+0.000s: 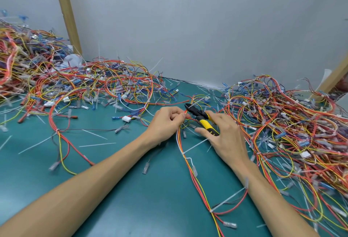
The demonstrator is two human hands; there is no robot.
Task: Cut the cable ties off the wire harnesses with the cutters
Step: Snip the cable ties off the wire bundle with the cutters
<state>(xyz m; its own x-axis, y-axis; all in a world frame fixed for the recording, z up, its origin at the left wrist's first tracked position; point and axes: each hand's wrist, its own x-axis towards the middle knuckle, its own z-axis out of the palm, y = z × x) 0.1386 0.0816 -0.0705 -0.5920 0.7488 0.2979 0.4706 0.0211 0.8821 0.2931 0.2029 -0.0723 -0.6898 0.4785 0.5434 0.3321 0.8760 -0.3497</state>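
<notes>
Cutting step — left hand [167, 122] pinches red-and-yellow wire harness [196, 182], right hand [225, 135] grips yellow-handled black cutters [204, 121]; next, probably, a snip clear of insulation.

Wall [207, 20]: plain grey, matte, behind tabletop.
Tabletop [131, 199]: teal-grn mat, runs to wall.
L post [66, 11]: tan wood, slanted.
R post [335, 78]: tan wood, slanted.
Light: even, soft.

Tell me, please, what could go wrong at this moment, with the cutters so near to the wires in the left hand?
1. The head of the cutters sits among the thin wires of the wire harness, so the blades might nick a wire instead of a cable tie.
2. The left hand pinches the wires right beside the blades, so a fingertip could be caught.
</notes>
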